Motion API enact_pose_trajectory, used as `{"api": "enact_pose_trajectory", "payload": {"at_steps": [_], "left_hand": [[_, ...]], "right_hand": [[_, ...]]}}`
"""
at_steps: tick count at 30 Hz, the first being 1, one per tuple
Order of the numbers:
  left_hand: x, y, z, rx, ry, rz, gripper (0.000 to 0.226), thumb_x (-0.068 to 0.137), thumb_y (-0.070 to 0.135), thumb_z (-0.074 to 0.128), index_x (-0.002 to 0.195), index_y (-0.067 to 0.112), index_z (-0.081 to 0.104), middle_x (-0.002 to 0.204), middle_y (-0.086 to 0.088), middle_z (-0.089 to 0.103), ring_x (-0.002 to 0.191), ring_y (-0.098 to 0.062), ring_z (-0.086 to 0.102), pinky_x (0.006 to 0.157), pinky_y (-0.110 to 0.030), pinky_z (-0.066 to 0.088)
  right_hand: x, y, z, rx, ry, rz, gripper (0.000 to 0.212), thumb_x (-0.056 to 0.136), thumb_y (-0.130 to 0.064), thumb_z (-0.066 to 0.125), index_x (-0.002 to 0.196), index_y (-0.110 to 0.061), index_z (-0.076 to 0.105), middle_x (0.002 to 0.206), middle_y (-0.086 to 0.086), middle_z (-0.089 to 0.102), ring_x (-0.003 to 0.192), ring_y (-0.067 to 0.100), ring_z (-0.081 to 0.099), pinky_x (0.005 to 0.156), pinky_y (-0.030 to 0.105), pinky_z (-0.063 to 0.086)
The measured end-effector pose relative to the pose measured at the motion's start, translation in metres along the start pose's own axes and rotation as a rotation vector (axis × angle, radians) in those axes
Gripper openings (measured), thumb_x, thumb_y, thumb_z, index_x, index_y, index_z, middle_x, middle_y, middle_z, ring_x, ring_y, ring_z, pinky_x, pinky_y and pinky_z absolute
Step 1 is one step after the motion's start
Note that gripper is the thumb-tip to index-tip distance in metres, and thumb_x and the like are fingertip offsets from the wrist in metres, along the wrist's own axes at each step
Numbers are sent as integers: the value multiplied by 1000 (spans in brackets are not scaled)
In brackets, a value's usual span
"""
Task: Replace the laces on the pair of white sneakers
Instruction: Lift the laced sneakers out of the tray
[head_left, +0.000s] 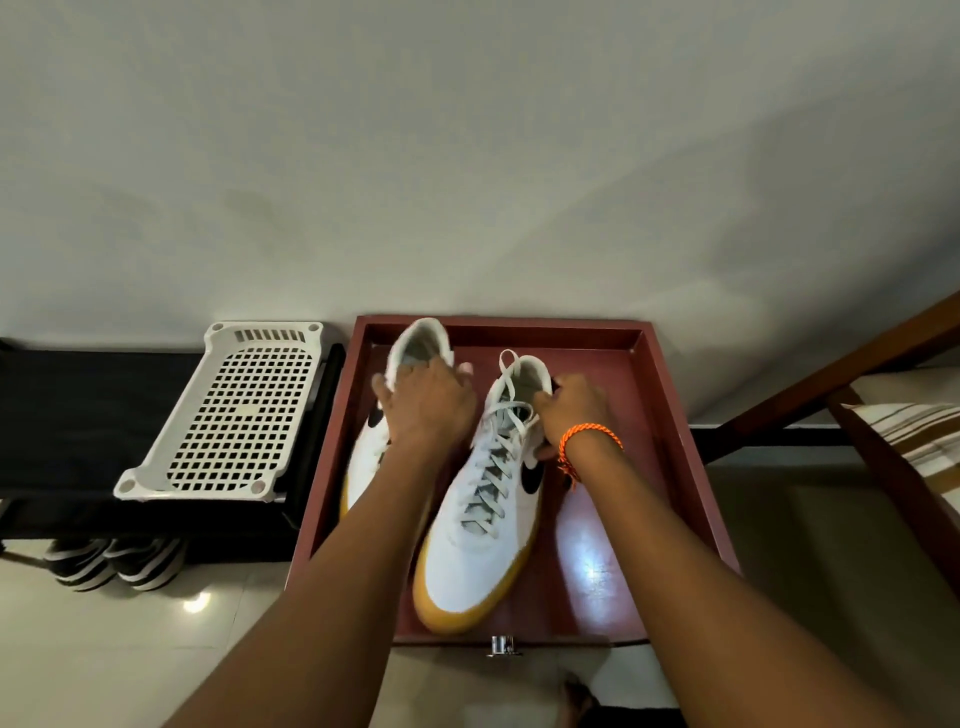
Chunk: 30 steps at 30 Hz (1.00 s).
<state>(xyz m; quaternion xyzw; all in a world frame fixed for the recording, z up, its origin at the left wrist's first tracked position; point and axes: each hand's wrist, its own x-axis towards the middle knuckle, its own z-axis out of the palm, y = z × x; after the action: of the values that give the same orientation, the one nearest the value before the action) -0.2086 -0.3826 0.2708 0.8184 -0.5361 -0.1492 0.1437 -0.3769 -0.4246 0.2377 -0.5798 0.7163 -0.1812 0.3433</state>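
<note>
Both bare forearms reach forward and slightly inward, palms down. The left hand (423, 402) curls over what it grips, thumb out to its left. The right hand (571, 408) closes from the right side, thumb tucked below, an orange cord bracelet (589, 441) at its wrist.

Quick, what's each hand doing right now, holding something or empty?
Left hand: fingers curled over the left sneaker, gripping it near the collar.
Right hand: gripping the right sneaker at its collar.
</note>
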Motion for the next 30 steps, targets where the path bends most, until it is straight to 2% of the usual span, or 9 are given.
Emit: {"api": "enact_pose_trajectory", "payload": {"at_steps": [5,8,12,15,17,20,23,26,30], "left_hand": [[-2,27,15,148,-157,397,42,100,40,59,137,20,60,143,-3,63,145,-27,41,126,-54,13],[-6,35,15,210,-184,548,49,95,26,65,144,29,60,138,1,64,148,-24,34,128,-52,-5],[-25,38,20,340,-110,731,48,98,36,62,146,35,62,142,9,63,149,-17,29,116,-43,-33],[-58,40,20,233,-114,789,45,92,23,63,133,36,72,144,10,58,151,-21,29,126,-46,-21],[-93,46,19,-135,21,592,45,78,12,64,110,38,79,141,8,60,147,-25,37,132,-49,7],[-147,59,19,-547,443,-217,40,77,10,70,114,26,67,142,-4,54,133,-31,46,110,-48,39],[-176,71,34,-777,156,-863,78,79,27,84,141,14,39,143,-16,39,129,-43,46,102,-52,41],[-178,75,55,-974,7,-954,82,84,25,79,145,8,28,142,-19,40,122,-49,55,92,-45,44],[-176,82,54,-893,54,-953,55,92,11,61,140,5,33,140,-17,46,117,-51,60,92,-44,46]], "right_hand": [[-21,-10,-10,64,117,65,31,92,-23,62,120,-11,67,121,23,70,110,46,67,89,49,57],[-33,0,-40,53,-73,178,34,89,-17,59,120,-3,63,114,23,73,99,45,73,83,47,61],[-47,8,-100,-74,-320,287,29,90,-23,62,99,5,61,93,30,73,74,49,76,73,61,64],[-50,8,-112,-230,-190,124,24,83,-30,59,83,-6,57,90,20,70,86,43,72,80,48,62],[-52,6,-100,-243,-158,-46,23,83,-30,55,90,-13,70,99,16,72,99,39,69,84,41,56],[-54,9,-74,-260,-233,-213,35,96,-16,58,126,-23,73,127,8,73,120,33,65,90,32,48],[-40,20,-58,-366,-260,-207,24,95,-9,57,109,-22,73,114,12,74,102,36,66,75,30,41],[-26,28,-58,-384,-243,-159,21,97,-5,57,110,-12,72,113,18,72,99,38,64,73,30,39],[-35,29,-66,-340,-195,-182,23,96,2,55,85,-15,66,89,17,65,90,39,63,61,31,27]]}}
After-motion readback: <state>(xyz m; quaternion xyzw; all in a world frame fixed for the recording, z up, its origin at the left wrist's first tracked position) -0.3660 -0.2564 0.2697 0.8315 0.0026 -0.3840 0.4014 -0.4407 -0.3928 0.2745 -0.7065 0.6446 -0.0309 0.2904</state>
